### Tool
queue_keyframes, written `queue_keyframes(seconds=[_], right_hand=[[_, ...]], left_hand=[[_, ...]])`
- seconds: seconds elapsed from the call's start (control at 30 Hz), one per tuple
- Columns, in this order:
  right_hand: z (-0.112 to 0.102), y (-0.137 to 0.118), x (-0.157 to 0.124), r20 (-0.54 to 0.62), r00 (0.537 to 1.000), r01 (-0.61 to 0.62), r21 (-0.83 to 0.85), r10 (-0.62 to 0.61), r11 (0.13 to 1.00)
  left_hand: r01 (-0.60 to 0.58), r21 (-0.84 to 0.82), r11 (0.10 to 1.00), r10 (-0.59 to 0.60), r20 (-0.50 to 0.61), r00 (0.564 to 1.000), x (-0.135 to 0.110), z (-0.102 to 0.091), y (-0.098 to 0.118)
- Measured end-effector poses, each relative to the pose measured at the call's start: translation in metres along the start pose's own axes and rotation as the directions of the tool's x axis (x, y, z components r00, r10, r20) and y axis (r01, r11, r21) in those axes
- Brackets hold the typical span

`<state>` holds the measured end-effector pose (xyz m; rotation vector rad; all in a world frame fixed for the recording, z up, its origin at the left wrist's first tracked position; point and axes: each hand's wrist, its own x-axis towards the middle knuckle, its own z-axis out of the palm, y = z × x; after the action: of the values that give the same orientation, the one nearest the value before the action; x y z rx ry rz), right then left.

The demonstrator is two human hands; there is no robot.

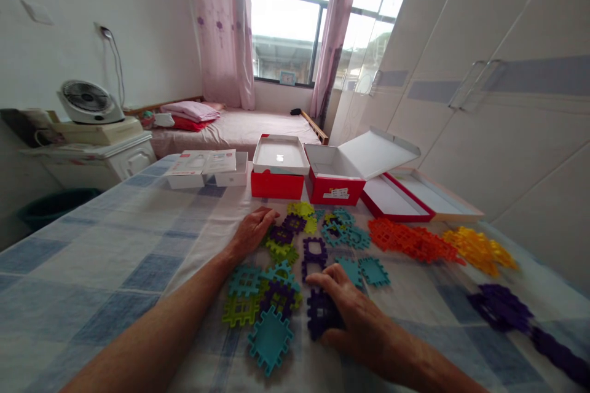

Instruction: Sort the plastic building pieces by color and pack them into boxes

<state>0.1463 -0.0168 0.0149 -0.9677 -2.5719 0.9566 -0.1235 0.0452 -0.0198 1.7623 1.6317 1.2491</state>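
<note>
Flat interlocking plastic tiles in teal, green and purple (276, 282) lie scattered on a blue-checked tablecloth (115, 258). My left hand (253, 230) rests on the cloth at the left edge of the heap, fingers curled loosely and touching green and purple tiles. My right hand (354, 313) lies palm down nearer to me, its fingers and thumb closed around a dark purple tile (320, 316). A large teal tile (270, 339) sits just left of it.
Orange tiles (408, 239), yellow tiles (479, 249) and purple tiles (507, 310) are piled at the right. Red open boxes (279, 184) (336, 190) and white boxes (203, 175) stand at the table's far side. A bed, fan and wardrobe lie beyond.
</note>
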Motion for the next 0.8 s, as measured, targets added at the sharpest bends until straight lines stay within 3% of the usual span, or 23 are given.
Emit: queue_keyframes(seconds=[0.2, 0.37, 0.57, 0.67, 0.8], right_hand=[[-0.018, 0.004, 0.033, -0.172, 0.985, -0.013, -0.063, 0.002, 0.998], [-0.025, 0.013, 0.057, -0.028, 0.994, -0.106, -0.276, 0.102, 0.955], [-0.028, 0.015, 0.068, 0.024, 0.986, -0.134, -0.454, 0.163, 0.881], [-0.028, 0.011, 0.067, 0.025, 0.991, -0.110, -0.435, 0.134, 0.894], [-0.021, 0.007, 0.058, -0.017, 1.000, -0.002, -0.394, -0.005, 0.919]], left_hand=[[0.004, -0.012, 1.000, -0.004, 0.009, 1.000, 0.000, 0.000, 0.000], [0.008, -0.008, 1.000, -0.008, 0.013, 1.000, 0.001, 0.000, 0.000], [0.017, 0.006, 1.000, -0.017, 0.010, 1.000, 0.001, 0.001, -0.003], [0.025, -0.002, 1.000, -0.025, 0.013, 1.000, 0.001, 0.002, -0.004], [0.019, 0.005, 1.000, -0.019, 0.008, 1.000, 0.001, 0.003, -0.004]])
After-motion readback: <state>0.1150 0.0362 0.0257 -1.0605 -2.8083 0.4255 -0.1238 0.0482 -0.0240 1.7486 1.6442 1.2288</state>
